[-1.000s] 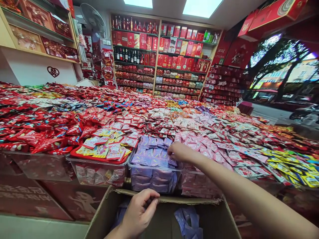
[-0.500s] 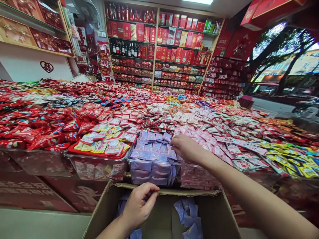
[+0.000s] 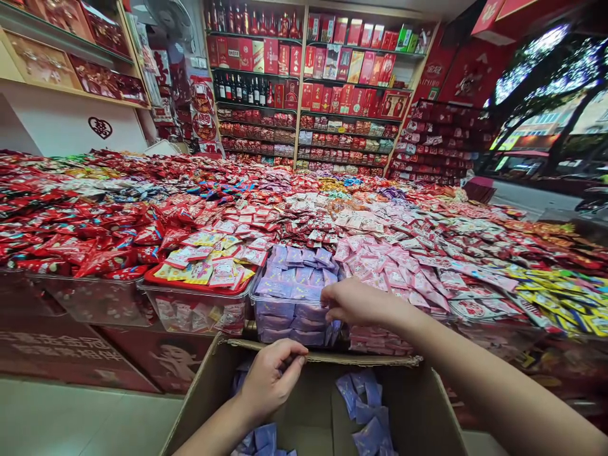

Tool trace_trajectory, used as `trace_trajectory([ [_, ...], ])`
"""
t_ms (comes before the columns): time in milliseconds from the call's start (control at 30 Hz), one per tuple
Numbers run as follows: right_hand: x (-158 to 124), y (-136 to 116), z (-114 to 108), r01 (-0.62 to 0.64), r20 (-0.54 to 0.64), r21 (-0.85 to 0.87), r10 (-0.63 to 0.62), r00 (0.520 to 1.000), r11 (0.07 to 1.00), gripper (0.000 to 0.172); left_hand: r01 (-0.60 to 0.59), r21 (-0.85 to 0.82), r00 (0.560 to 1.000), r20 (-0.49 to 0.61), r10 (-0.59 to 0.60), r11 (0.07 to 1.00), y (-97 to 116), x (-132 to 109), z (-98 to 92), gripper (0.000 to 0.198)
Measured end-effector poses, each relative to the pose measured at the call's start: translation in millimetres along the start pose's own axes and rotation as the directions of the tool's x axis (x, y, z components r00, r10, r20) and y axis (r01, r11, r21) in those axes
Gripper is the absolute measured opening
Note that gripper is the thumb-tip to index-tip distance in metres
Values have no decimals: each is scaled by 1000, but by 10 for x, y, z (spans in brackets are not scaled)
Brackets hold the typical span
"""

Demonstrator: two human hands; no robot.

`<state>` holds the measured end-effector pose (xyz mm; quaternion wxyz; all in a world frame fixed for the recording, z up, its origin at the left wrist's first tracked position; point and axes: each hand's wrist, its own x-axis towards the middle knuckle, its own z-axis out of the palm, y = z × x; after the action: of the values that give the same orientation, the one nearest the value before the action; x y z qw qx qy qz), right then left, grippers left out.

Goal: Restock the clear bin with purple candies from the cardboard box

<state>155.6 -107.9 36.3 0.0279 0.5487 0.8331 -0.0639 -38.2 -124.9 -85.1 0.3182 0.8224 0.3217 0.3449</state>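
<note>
My left hand [image 3: 278, 373] is closed at the far rim of an open cardboard box [image 3: 370, 360], its thumb and fingers pinching the edge. Inside that box lie several small purple packets [image 3: 368, 405], some partly covered by my left forearm. Beyond the box stands a clear plastic bin [image 3: 254, 299] filled with purple packets [image 3: 287, 278] in rows. My right hand [image 3: 354, 301] hovers at the bin's front right corner. Its thumb and forefinger are apart, and nothing shows between them.
To the left is a bin with a red rim [image 3: 190, 286] holding yellow and pink packets. Pink packets [image 3: 387, 272] are heaped on the right, red ones [image 3: 104, 253] far left. Shelves of bottles and red boxes [image 3: 346, 98] stand at the back.
My right hand has drawn back from the top of the purple packets to the bin's front right corner. My left hand stays at the box rim. The view has shifted slightly.
</note>
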Motion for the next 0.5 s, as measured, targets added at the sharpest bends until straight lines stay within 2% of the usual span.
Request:
trace_trajectory([
  [200,73,28,110,8,-42,92,-4,999,996,20,4,-8,1000,5,-4,1000,-18,-7,-9,12],
  [367,-260,-110,8,2,-256,171,43,966,985,19,18,-36,1000,3,-18,999,-48,-22,-9,12],
  [400,-354,-164,47,20,-252,213,36,967,977,18,16,-40,1000,2,-16,999,-49,-22,-10,12],
  [433,-439,-220,133,47,-200,268,8,980,962,19,13,-44,1000,1,-13,999,-48,-21,-12,12],
  [500,-560,-324,449,106,31,397,-128,991,912,16,7,-50,1000,2,-6,999,-40,-15,-19,11],
])
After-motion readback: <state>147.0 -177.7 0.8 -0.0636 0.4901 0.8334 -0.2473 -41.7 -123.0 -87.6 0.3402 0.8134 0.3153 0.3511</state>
